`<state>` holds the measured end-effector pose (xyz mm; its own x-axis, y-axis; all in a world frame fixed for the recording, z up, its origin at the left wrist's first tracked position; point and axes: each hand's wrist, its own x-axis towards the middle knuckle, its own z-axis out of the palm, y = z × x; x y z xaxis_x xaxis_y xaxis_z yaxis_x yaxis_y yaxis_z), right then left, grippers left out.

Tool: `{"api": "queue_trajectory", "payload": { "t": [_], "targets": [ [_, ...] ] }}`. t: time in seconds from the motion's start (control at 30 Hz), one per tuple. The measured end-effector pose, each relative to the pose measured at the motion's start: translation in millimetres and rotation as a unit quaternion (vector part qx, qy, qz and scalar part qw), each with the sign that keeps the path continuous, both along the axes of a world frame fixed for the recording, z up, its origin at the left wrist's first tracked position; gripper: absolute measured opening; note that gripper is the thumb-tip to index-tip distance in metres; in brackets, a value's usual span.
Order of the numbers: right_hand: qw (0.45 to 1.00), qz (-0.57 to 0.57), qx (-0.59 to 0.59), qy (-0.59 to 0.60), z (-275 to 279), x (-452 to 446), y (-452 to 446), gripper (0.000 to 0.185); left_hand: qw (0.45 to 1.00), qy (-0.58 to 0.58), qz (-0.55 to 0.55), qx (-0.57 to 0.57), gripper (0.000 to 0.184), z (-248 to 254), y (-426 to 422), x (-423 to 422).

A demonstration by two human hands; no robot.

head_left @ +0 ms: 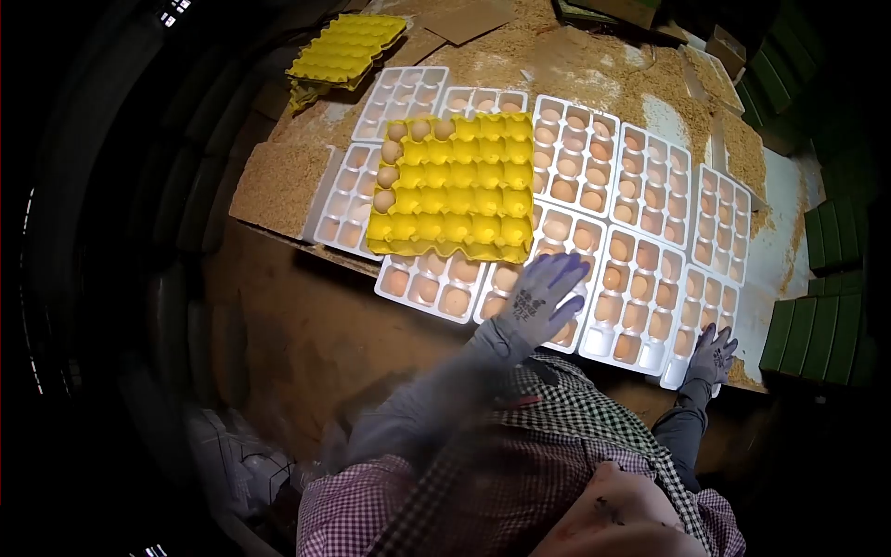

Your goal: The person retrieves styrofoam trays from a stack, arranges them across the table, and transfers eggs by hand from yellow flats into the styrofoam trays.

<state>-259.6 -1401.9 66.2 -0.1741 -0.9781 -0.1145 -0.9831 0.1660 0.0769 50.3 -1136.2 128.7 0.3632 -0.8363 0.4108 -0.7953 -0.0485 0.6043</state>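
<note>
My left hand (548, 295), in a grey glove with purple fingertips, is spread palm down above a white egg tray (480, 318). Eggs (555, 228) show in the tray's cups beyond the fingers; whether the hand touches any is hidden. To its upper left a yellow egg flat (455, 200) lies across several white trays, with eggs (385, 176) along its left and far edges and its other cups bare. My right hand (713, 356), gloved alike, has its fingers spread over the near end of another white tray (676, 373). Neither hand visibly holds anything.
More white trays of eggs (626, 187) cover the table. A stack of yellow flats (343, 48) sits at the far left. Sawdust-like litter (278, 186) and cardboard pieces (464, 22) lie around the trays. Green crates (817, 339) stand at the right.
</note>
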Motion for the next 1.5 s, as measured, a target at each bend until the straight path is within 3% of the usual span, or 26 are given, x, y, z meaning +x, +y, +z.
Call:
{"api": "queue_trajectory", "payload": {
  "t": [0.03,0.13,0.17,0.23,0.27,0.33,0.4,0.47,0.5,0.57,0.63,0.67,0.7,0.73,0.8,0.93,1.0,1.07,1.13,1.17,1.2,1.27,1.33,1.4,1.47,1.5],
  "targets": [
    [0.999,0.017,-0.023,0.034,-8,-3,-2,0.067,0.993,0.049,0.104,-0.039,0.049,19,17,29],
    [0.975,0.159,-0.152,0.024,13,59,-4,0.064,0.899,-0.129,0.417,0.038,0.056,-4,78,135],
    [0.936,0.238,-0.166,-0.198,59,125,26,0.061,0.850,-0.148,0.500,0.075,0.056,-14,90,162],
    [0.742,0.359,0.035,-0.565,71,246,37,0.059,0.842,-0.089,0.513,0.144,0.053,-27,99,198],
    [0.695,0.439,0.099,-0.561,88,310,60,0.063,0.830,-0.030,0.516,0.210,0.051,-29,101,214],
    [0.630,0.622,0.027,-0.465,96,428,99,0.075,0.811,-0.032,0.533,0.239,0.047,-30,97,233],
    [0.642,0.697,0.000,-0.320,75,518,120,0.074,0.849,0.047,0.501,0.161,0.046,-34,106,240],
    [0.648,0.761,0.019,-0.015,70,565,131,0.065,0.843,0.120,0.505,0.140,0.046,-32,121,246],
    [0.656,0.754,0.045,-0.001,70,580,131,0.051,0.835,0.305,0.455,-0.054,0.043,-40,130,248],
    [0.674,0.690,0.167,-0.204,96,579,132,0.042,0.638,0.573,0.356,-0.373,0.030,-29,146,249],
    [0.598,0.386,0.353,-0.607,73,576,106,0.034,0.614,0.588,0.366,-0.378,0.030,-5,159,258],
    [0.565,0.403,0.322,-0.644,60,581,93,0.044,0.598,0.603,0.373,-0.374,0.030,-2,161,263],
    [0.579,0.497,0.275,-0.585,57,584,98,0.050,0.735,0.514,0.375,-0.234,0.036,-21,157,275],
    [0.583,0.582,0.223,-0.521,56,588,107,0.056,0.878,0.198,0.434,0.050,0.043,-3,145,283],
    [0.628,0.753,0.032,-0.193,58,594,146,0.068,0.888,0.069,0.382,0.247,0.048,20,111,280],
    [0.576,0.808,0.007,-0.126,55,612,147,0.060,0.887,0.033,0.318,0.332,0.053,8,96,301],
    [0.602,0.512,0.281,-0.544,75,595,146,0.049,0.927,0.225,0.277,0.112,0.049,25,129,308],
    [0.543,0.457,0.263,-0.654,56,592,101,0.033,0.924,0.228,0.301,0.057,0.043,11,137,324],
    [0.605,0.628,0.236,-0.429,89,584,103,0.038,0.900,0.146,0.392,0.123,0.043,28,134,331],
    [0.567,0.734,0.183,-0.327,75,589,104,0.046,0.888,0.088,0.375,0.250,0.049,40,121,334],
    [0.600,0.763,0.141,-0.193,77,585,119,0.047,0.890,0.088,0.373,0.248,0.049,36,99,338],
    [0.674,0.731,0.102,-0.007,79,594,144,0.044,0.818,-0.093,0.322,0.467,0.051,26,64,342],
    [0.675,0.720,0.150,-0.055,89,595,131,0.036,0.835,-0.050,0.321,0.443,0.051,42,65,344],
    [0.628,0.480,0.369,-0.489,91,571,118,0.039,0.849,-0.003,0.317,0.423,0.051,42,77,336],
    [0.514,0.344,0.441,-0.650,91,568,100,0.048,0.899,0.251,0.358,0.032,0.051,27,109,326],
    [0.509,0.443,0.397,-0.622,86,580,97,0.049,0.904,0.322,0.269,-0.078,0.054,5,119,328]
  ]
}}
